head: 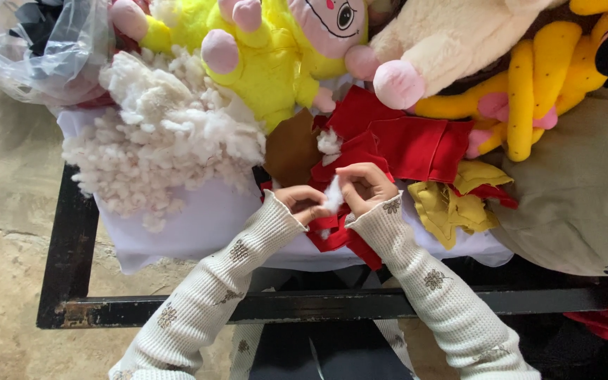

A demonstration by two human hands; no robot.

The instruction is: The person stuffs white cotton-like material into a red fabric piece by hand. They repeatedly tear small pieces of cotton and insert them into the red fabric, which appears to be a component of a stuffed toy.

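Fingers of left hand (302, 200) and right hand (364, 186) pinch white stuffing tuft (333, 195) over red fabric piece (339, 232); stuffing pile (163, 141) crowds left.

Both sleeves (431, 288) are cream with small brown flower motifs. The tuft (333, 195) between the hands is white, over red fabric (409, 144). Far left lies an off-white stuffing heap (163, 141) on a white sheet (198, 225). A brown scrap (291, 149) sits centre; yellow scraps (452, 207) right. Far toys are yellow (269, 63), cream (452, 39). The frame (72, 239) is black.
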